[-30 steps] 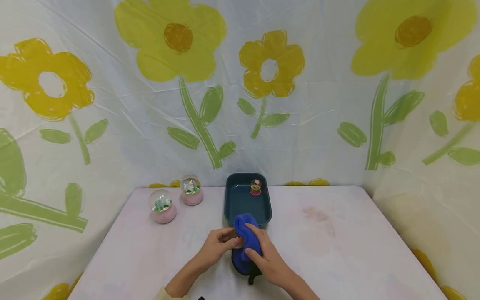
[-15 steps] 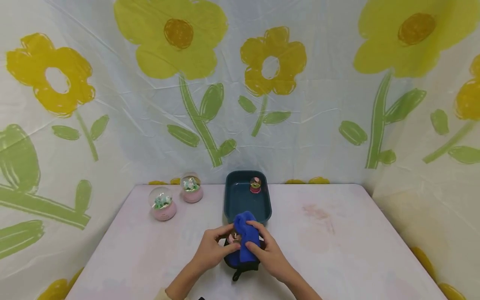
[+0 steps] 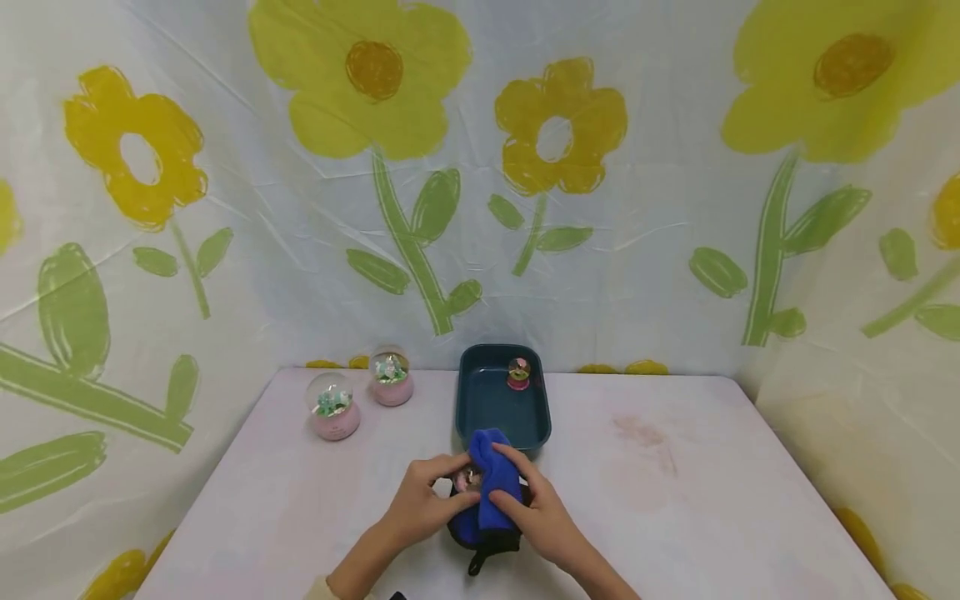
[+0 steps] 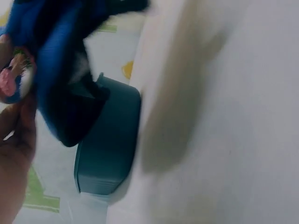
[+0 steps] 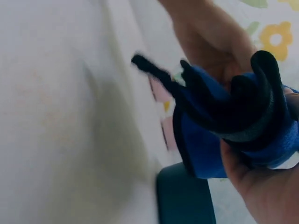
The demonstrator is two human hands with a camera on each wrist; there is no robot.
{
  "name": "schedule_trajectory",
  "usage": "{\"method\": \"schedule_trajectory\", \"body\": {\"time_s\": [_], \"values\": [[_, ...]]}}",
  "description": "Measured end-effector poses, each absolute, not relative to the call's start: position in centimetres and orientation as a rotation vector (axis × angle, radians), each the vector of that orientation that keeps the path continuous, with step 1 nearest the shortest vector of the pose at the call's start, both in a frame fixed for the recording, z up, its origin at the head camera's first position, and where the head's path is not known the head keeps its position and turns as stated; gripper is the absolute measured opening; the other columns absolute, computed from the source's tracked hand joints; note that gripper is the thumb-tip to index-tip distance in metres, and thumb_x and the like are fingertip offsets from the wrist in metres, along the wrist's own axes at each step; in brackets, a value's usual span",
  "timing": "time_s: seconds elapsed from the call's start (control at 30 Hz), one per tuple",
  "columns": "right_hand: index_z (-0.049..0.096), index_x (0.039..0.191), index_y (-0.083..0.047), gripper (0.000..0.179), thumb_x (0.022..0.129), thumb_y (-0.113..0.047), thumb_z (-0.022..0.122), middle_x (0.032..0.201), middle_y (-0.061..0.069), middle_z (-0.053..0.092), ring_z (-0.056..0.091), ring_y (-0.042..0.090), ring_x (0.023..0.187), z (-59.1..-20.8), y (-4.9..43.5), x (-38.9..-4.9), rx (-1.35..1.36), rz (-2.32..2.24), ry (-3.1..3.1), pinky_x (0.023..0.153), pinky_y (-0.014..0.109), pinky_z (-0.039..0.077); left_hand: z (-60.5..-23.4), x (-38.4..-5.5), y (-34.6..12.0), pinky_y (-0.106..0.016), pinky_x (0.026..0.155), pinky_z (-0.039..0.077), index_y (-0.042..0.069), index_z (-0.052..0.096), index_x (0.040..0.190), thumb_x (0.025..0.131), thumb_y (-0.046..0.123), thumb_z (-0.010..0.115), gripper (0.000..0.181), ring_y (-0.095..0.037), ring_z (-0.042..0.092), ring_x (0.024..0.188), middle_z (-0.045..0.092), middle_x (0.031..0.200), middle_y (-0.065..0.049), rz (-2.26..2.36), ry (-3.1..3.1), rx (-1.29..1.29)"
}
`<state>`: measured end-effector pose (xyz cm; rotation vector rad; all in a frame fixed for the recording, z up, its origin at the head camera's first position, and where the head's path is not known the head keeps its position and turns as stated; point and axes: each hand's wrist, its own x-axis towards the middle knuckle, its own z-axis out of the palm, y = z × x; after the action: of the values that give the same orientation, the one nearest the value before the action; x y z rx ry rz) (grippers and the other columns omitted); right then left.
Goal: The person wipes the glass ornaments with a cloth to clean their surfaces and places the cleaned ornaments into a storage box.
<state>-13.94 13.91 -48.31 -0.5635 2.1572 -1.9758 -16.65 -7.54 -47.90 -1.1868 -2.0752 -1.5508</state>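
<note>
My left hand (image 3: 423, 504) curls round the small snow globe (image 3: 468, 478) to steady it, while my right hand (image 3: 536, 517) pinches the blue cloth (image 3: 493, 492) draped over it, seemingly for wiping, just this side of the teal tray (image 3: 501, 410).

- The small globe (image 3: 468, 478) in the left hand (image 3: 424, 502) is mostly covered by the blue cloth (image 3: 491, 490); only a sliver shows beside it.
- The right hand (image 3: 542, 522) hides the cloth's right side.
- Both wrist views are blurred; the teal tray (image 4: 110, 151) behind the cloth lacks sharp edges.
- The figure in the tray's globe (image 3: 518, 372) is too small to tell.
- Both forearms run off the head view's bottom edge.
</note>
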Motion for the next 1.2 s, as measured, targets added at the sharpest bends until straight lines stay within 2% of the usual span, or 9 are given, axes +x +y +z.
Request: {"method": "schedule_trajectory", "body": {"time_s": [0.17,0.27,0.37,0.47,0.67,0.83,0.93,1.1,1.2], "values": [[0.048,0.14,-0.018,0.049,0.095,-0.015,0.064,0.137,0.015,0.047,0.052,0.035,0.117,-49.0,14.1,-13.9,-0.826,-1.892,2.412,0.087,0.038,0.05,-49.5,-17.3,-7.5,-0.036,0.074,0.056,-0.004,0.061,0.126,0.088,-0.001,0.069,0.038,-0.015,0.067,0.087,0.071,0.101,-0.011,-1.95,-2.197,-1.098],[0.053,0.136,-0.02,0.049,0.091,-0.012,0.069,0.131,0.007,0.05,0.054,0.029,0.115,-49.4,14.5,-13.8,-0.944,-1.848,2.554,0.086,0.038,0.051,-50.6,-18.0,-7.2,-0.036,0.076,0.056,-0.003,0.061,0.127,0.092,0.002,0.064,0.035,-0.017,0.067,0.088,0.07,0.104,-0.011,-2.172,-2.196,-1.11],[0.053,0.136,-0.017,0.051,0.088,-0.009,0.071,0.131,0.01,0.05,0.055,0.03,0.113,-49.9,14.7,-13.5,-1.032,-1.816,2.63,0.083,0.04,0.053,-51.1,-18.1,-7.1,-0.034,0.081,0.054,-0.005,0.059,0.128,0.095,0.007,0.063,0.036,-0.02,0.067,0.096,0.069,0.11,-0.011,-2.399,-2.188,-1.071],[0.05,0.137,-0.014,0.049,0.092,-0.01,0.067,0.133,0.015,0.049,0.054,0.032,0.114,-50.1,14.5,-13.5,-1.003,-1.844,2.555,0.083,0.039,0.053,-51.3,-17.8,-7.3,-0.033,0.082,0.054,-0.005,0.057,0.13,0.094,0.011,0.065,0.04,-0.021,0.066,0.097,0.069,0.112,-0.012,-2.456,-2.187,-1.01],[0.046,0.139,-0.013,0.044,0.097,-0.013,0.06,0.137,0.025,0.045,0.056,0.037,0.113,-50.0,14.1,-14.0,-0.629,-2.014,2.303,0.083,0.038,0.053,-51.2,-17.5,-7.2,-0.034,0.081,0.054,-0.001,0.054,0.135,0.091,0.01,0.068,0.047,-0.02,0.065,0.099,0.067,0.115,-0.013,-2.163,-2.189,-1.07],[0.041,0.143,-0.01,0.047,0.1,-0.02,0.056,0.137,0.028,0.042,0.054,0.035,0.113,-49.7,14.1,-13.7,-0.413,-2.062,2.138,0.085,0.04,0.052,-51.7,-17.4,-7.2,-0.032,0.074,0.055,-0.002,0.059,0.13,0.084,0.013,0.077,0.051,-0.019,0.067,0.095,0.068,0.114,-0.009,-1.665,-2.168,-1.15],[0.039,0.144,-0.008,0.048,0.1,-0.021,0.055,0.136,0.027,0.043,0.054,0.031,0.111,-49.6,14.0,-13.5,-0.366,-2.088,2.052,0.087,0.038,0.05,-51.9,-17.4,-7.5,-0.029,0.074,0.055,-0.001,0.061,0.128,0.08,0.014,0.079,0.053,-0.016,0.066,0.092,0.069,0.11,-0.007,-1.467,-2.119,-1.208],[0.037,0.144,-0.008,0.048,0.101,-0.021,0.053,0.132,0.024,0.046,0.056,0.027,0.107,-49.2,13.7,-13.5,-0.384,-2.123,1.907,0.086,0.036,0.051,-51.2,-17.5,-8.2,-0.022,0.075,0.051,0.005,0.064,0.125,0.08,0.018,0.08,0.049,-0.008,0.06,0.087,0.066,0.094,0.006,-1.282,-2.053,-1.297],[0.035,0.146,-0.008,0.049,0.102,-0.022,0.052,0.131,0.023,0.047,0.056,0.026,0.108,-48.9,13.7,-13.4,-0.366,-2.14,1.817,0.086,0.036,0.051,-50.7,-17.3,-8.3,-0.021,0.075,0.049,0.009,0.064,0.123,0.081,0.018,0.079,0.046,-0.007,0.057,0.086,0.064,0.091,0.007,-1.198,-2.033,-1.328]]}}
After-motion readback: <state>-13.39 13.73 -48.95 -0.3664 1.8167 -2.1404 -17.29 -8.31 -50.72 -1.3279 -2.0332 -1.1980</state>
